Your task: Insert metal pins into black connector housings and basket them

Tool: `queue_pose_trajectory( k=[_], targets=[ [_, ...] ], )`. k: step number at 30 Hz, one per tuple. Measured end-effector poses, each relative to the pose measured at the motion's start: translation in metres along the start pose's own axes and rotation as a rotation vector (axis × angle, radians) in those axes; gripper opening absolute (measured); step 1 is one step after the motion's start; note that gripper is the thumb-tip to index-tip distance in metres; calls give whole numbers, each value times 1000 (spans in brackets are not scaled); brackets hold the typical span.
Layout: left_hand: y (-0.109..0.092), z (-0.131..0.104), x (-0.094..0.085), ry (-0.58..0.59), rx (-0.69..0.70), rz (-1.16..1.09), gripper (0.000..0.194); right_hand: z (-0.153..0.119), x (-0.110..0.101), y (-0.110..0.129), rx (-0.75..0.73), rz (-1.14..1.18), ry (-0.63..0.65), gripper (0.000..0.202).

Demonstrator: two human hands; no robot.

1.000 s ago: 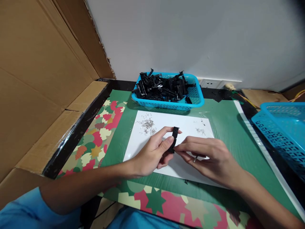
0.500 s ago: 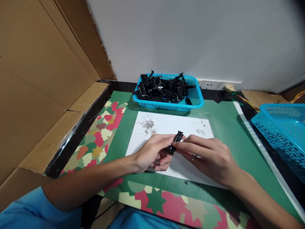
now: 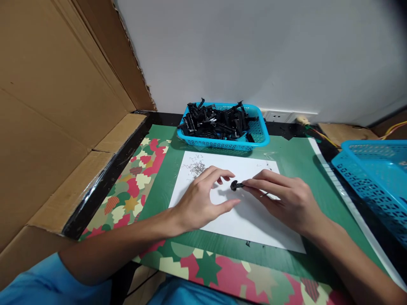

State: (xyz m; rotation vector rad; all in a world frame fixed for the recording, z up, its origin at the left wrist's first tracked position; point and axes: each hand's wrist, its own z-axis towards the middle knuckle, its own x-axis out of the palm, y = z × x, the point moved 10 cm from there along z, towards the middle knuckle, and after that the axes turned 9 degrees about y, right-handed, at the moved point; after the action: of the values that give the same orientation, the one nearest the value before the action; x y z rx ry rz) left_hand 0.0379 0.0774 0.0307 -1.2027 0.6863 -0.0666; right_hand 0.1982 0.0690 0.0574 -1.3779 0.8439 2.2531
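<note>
Over the white paper (image 3: 254, 224), my right hand (image 3: 280, 195) pinches a small black plastic part (image 3: 235, 185) by one end. The part points left, towards my left hand (image 3: 203, 197). That hand is open, its thumb and fingers apart around the part's free end without touching it. Behind my left hand, a pile of small thin wire pieces (image 3: 196, 167) lies on the paper, partly hidden by the fingers. A ring shows on my right hand.
A blue basket (image 3: 219, 144) heaped with black plastic parts (image 3: 216, 120) stands at the back. Another blue basket (image 3: 369, 182) sits at the right edge. A cardboard wall (image 3: 47, 106) rises on the left. Power sockets (image 3: 278, 116) are on the wall behind.
My left hand has let go of the black plastic part and spread its fingers. The part has turned and now sits in my right hand alone.
</note>
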Motion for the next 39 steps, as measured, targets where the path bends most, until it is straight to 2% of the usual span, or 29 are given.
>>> queue_pose_trajectory(
  k=[2,5,8,11,14,18,22,25,28,39],
  targets=[
    [4,0,-2,-25,-9,18,38,0,7,0,-7,13,30,18],
    [10,1,-4,-41,-27,31,19,1,15,4,-18,26,75,19],
    [9,3,-5,-33,-20,92,15,4,17,8,-33,92,141,24],
    [7,3,-4,-25,-12,159,14,7,17,5,-9,161,202,38],
    [4,2,-1,-6,21,206,12,7,8,-1,13,94,176,43],
    [-4,-2,3,-24,124,301,12,5,-3,-1,16,-18,78,33],
    [-7,-5,9,-21,181,393,11,6,-8,-3,135,227,-33,19],
    [-7,-6,11,0,200,401,11,9,5,-6,263,434,11,20],
    [-8,-6,13,17,230,390,8,11,13,-6,320,534,63,25],
    [-12,-8,16,26,269,339,9,16,20,-2,324,496,170,29]
  ],
)
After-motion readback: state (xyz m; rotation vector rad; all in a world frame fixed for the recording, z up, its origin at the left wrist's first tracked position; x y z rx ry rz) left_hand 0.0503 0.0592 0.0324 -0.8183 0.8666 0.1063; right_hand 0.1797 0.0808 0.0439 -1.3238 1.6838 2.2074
